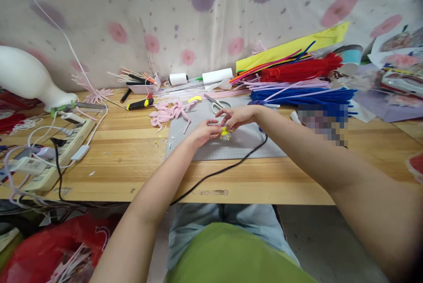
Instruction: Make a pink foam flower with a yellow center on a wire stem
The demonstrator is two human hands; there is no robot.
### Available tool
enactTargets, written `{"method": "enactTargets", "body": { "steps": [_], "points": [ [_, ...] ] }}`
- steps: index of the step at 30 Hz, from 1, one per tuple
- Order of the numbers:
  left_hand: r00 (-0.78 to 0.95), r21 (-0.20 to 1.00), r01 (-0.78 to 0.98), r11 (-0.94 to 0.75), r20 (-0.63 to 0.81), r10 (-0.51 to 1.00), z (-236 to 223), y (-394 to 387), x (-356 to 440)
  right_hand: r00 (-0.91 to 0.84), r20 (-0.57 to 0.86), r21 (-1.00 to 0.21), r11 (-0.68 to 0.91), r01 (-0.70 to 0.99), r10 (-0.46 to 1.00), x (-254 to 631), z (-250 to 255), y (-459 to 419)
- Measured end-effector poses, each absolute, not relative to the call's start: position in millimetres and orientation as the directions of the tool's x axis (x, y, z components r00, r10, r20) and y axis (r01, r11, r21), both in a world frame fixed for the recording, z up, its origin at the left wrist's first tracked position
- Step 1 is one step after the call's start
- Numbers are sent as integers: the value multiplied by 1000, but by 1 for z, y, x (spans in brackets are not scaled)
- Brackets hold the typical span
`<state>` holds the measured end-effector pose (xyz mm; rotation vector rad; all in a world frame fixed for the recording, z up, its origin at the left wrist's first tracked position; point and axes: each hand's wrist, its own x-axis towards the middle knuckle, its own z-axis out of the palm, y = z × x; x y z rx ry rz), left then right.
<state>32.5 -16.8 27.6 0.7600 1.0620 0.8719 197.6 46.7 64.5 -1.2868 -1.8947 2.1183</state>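
Note:
Over the grey cutting mat (205,153), my hands meet at a small yellow piece (225,131) with pale, thin strands below it. My left hand (205,132) comes from the left, fingertips pinched at the piece's edge. From above and the right, my right hand (238,117) curls its fingers down onto the same piece. The fingers partly cover it, so its exact kind is unclear. Scissors (216,104) with grey handles lie just behind my hands. Pink fuzzy petal shapes (170,113) are heaped at the mat's left, with a yellow strip (194,98) nearby.
Blue (304,97) and red fuzzy stems (297,68) lie in bundles at the back right. A yellow-black utility knife (139,104) rests at the left, near a power strip (62,153). A black cord (224,169) crosses the mat's front. A white foam head (26,76) stands far left.

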Motion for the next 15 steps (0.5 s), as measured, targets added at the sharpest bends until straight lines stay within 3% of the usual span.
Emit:
{"method": "enactTargets", "body": {
  "steps": [5,8,12,15],
  "points": [
    [98,908,-199,369,-356,929,28,-14,37,-619,-535,-845,-380,377,575,204,63,46],
    [-11,962,-74,261,-263,965,22,-9,40,-568,-531,-844,-447,295,629,207,60,46],
    [-119,985,173,14,7,993,11,0,43,-400,-486,-872,-458,171,777,206,54,43],
    [-103,884,379,-273,333,937,2,5,40,-197,-401,-915,-380,140,895,201,49,41]
  ]
}}
